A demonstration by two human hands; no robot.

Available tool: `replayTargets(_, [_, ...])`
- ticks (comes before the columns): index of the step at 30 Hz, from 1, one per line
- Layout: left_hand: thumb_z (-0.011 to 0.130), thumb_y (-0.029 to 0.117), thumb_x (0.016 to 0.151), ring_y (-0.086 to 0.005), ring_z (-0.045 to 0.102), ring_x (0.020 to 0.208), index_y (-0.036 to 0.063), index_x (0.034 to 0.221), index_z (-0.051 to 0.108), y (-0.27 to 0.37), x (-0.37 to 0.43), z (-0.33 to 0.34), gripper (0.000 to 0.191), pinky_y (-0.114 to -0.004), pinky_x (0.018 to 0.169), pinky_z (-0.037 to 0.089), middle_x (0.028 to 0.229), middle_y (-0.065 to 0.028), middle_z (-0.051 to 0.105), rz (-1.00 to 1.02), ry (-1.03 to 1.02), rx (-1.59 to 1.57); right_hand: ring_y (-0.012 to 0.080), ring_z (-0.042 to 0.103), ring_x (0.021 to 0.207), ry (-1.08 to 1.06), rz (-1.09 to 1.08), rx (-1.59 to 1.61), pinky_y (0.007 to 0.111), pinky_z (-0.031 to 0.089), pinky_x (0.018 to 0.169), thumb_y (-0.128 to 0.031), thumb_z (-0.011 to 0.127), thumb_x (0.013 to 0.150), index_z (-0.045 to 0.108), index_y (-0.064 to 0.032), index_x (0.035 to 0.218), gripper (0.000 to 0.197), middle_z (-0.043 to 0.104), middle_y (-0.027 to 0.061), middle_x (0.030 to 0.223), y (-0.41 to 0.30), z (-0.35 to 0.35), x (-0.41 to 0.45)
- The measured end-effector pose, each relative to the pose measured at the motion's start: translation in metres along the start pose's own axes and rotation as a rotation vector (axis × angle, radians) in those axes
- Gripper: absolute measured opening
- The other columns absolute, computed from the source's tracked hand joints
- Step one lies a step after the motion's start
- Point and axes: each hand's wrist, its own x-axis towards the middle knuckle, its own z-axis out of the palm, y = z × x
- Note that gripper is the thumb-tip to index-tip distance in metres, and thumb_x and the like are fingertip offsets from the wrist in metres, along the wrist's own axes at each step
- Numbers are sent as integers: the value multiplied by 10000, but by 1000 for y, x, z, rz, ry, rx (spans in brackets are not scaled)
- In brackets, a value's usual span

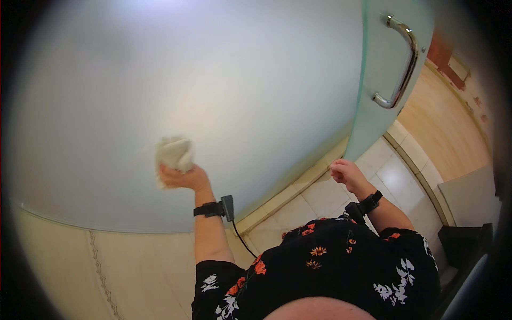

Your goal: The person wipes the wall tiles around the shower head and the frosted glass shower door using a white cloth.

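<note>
My left hand (185, 178) grips a crumpled off-white cloth (175, 151) against a large frosted glass panel (256, 72). Hand and cloth look slightly blurred, low on the left part of the glass. My right hand (346, 173) hangs to the right with its fingers curled in, and nothing shows in it. It appears just below the bottom corner of a greenish glass door (378, 76); whether they touch, I cannot tell. A curved chrome pull handle (408, 66) is fixed to that door.
Below the panel runs a beige tiled wall (64, 256) with a decorative strip. Pale floor tiles (324, 198) and a raised sill (288, 188) lie in front of me. Dark furniture (464, 240) stands at the right. A black cable (243, 240) trails from my left wrist strap.
</note>
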Motion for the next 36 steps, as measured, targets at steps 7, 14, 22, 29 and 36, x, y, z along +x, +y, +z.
replayTargets(7, [524, 108, 793, -310, 435, 1146, 176, 1200, 529, 26, -62, -8, 413, -513, 973, 282, 1161, -97, 501, 757, -809, -355, 90, 483, 546, 66, -74, 46, 222, 398, 534, -181, 640, 808, 579, -97, 805, 104, 574, 4, 685, -5, -10, -15])
replayTargets(14, [560, 110, 775, -292, 469, 1062, 165, 1134, 588, 126, 94, 9, 364, -465, 917, 313, 1117, -96, 523, 584, -267, -329, 91, 493, 558, 39, -100, 108, 221, 406, 542, -184, 642, 811, 581, -91, 806, 111, 577, 9, 690, -5, -18, -16])
replayTargets(22, [521, 36, 758, -314, 499, 1067, 152, 1165, 551, 234, 62, 55, 424, -516, 948, 327, 1104, -113, 564, 815, -576, -233, 87, 499, 573, 141, -182, 212, 221, 417, 553, -187, 645, 813, 582, -96, 846, 116, 576, 5, 697, -9, -42, -19])
replayTargets(29, [490, 129, 813, -291, 425, 1179, 80, 1089, 571, 128, -84, 33, 291, -477, 1013, 291, 1186, -114, 521, 1036, -1021, -380, 87, 501, 563, 128, -140, 169, 223, 412, 538, -181, 639, 812, 583, -103, 838, 100, 565, -2, 688, -7, -56, -9])
replayTargets(36, [525, 110, 810, -291, 460, 1125, 126, 1145, 543, -60, -38, -46, 336, -491, 991, 313, 1159, -92, 526, 669, -901, 28, 99, 507, 571, 50, -110, 131, 226, 400, 529, -177, 633, 814, 571, -94, 860, 113, 566, 5, 686, -19, -26, 9])
